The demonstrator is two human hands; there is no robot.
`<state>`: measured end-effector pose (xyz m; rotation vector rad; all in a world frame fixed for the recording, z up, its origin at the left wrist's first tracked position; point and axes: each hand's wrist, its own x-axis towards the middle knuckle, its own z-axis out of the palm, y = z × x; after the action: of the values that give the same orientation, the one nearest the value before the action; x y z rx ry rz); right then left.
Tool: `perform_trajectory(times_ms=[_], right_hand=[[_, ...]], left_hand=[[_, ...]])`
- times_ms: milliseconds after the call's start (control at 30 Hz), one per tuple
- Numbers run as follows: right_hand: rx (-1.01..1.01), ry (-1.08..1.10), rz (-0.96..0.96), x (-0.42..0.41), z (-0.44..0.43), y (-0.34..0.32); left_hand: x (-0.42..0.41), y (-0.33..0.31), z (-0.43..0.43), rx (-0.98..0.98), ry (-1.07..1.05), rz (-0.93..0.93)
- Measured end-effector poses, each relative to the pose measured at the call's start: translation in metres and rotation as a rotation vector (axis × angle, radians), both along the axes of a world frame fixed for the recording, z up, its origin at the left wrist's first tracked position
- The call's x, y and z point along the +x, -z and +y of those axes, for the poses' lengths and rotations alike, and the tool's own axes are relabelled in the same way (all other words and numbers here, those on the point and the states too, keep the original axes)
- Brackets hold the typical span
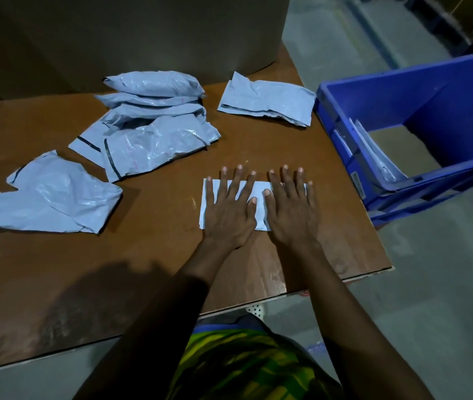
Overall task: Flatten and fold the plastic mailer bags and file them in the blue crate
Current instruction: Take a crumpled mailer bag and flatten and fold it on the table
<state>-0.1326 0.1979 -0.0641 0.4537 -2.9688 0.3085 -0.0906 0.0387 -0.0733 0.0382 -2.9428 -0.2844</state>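
Both hands, left (228, 210) and right (290, 209), press flat-fingered on the folded bag (261, 206), likely creasing it before crate (345, 134) filing.

The left hand (229, 210) lies palm-down, fingers straight and spread toward 12 o'clock; the right hand (292, 209) lies likewise at its 3 o'clock, thumbs close together.

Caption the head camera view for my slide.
Left hand and right hand press a folded mailer bag flat on the table; crumpled bags wait at left, blue crate at right.
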Motion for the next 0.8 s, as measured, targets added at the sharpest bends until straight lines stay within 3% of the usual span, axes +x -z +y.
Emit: perform_trajectory(times_ms=[533,733,800], right_hand=[[0.031,0.03,-0.018,-0.003,-0.004,0.002],[-0.101,0.009,-0.022,0.018,-0.008,-0.011],[-0.125,-0.007,-0.028,0.026,-0.006,-0.009]], left_hand=[[-0.007,0.002,-0.003,-0.013,0.005,-0.071],[0.004,-0.01,-0.014,0.153,0.037,-0.051],[0.013,-0.012,-0.018,0.113,0.029,-0.017]])
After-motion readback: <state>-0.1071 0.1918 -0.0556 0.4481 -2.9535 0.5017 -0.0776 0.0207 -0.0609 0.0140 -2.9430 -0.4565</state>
